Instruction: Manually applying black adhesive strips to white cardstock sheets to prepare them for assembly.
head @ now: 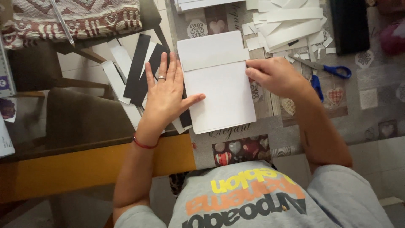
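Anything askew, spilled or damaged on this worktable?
Nothing looks damaged or spilled. The paper strip lies slightly tilted across the white sheet stack, and cut strips sit in a loose heap behind the scissors.

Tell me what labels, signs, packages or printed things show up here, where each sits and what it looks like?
Patterned tablecloth: covers the table, grey patches with hearts and script lettering.
Shirt print: on the person's grey shirt at the bottom edge, block lettering in yellow, orange and black.
Printed card: far left edge, pale with purple marks, partly cut off.
No screens or packages.
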